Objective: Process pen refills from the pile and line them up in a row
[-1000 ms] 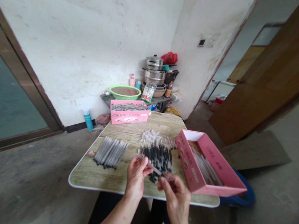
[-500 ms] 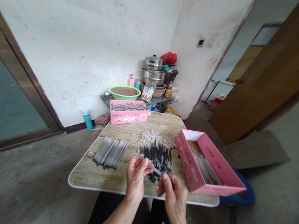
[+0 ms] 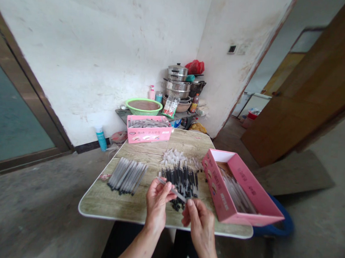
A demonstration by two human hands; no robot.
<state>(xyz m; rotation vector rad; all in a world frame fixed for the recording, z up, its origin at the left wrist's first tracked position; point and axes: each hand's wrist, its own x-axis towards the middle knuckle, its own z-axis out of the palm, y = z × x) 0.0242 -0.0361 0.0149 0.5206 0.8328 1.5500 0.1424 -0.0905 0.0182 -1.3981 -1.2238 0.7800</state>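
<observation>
With your left hand [image 3: 157,199] and right hand [image 3: 199,217] both pinched on one pale pen tube [image 3: 178,195] above the near edge of the table [image 3: 101,208], a loose or uneven grip could drop it among the black parts [image 3: 184,177].

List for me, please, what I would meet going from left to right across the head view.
Frosted glass panel, teal-and-white can, row of pen barrels, left hand, right hand, open pink box at the right.
</observation>
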